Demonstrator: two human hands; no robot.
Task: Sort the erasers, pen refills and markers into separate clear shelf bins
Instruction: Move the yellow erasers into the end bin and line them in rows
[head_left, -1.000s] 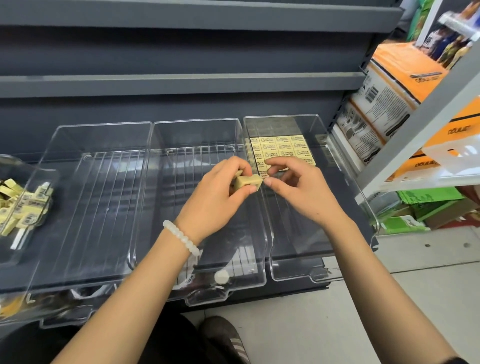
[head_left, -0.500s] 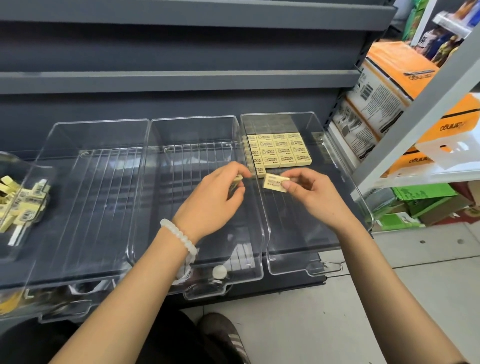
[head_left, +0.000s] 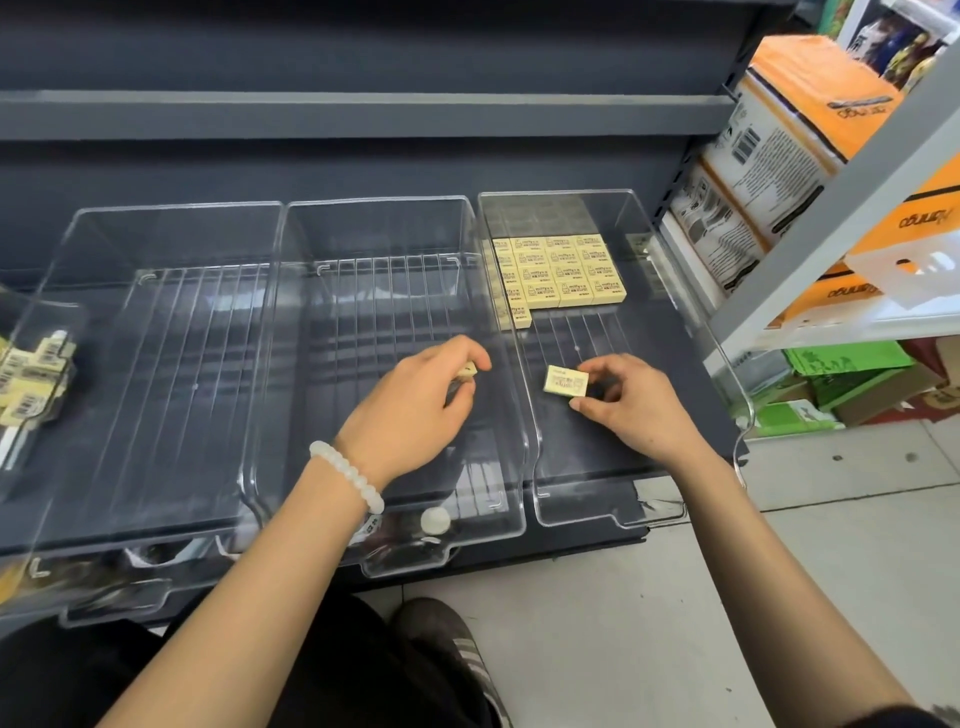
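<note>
The right hand is pinching one eraser over the right bin, just short of the eraser rows beyond it. The left hand is gripping another eraser over the middle bin.

Both my forearms are bare from the elbow down, no sleeves reaching them. On my left wrist I wear a bracelet of round, milky white beads strung in a single loop. Below, I see my dark black trousers and a dark shoe with pale stripes along its side. A dark edge of sleeve shows at my right upper arm.
</note>
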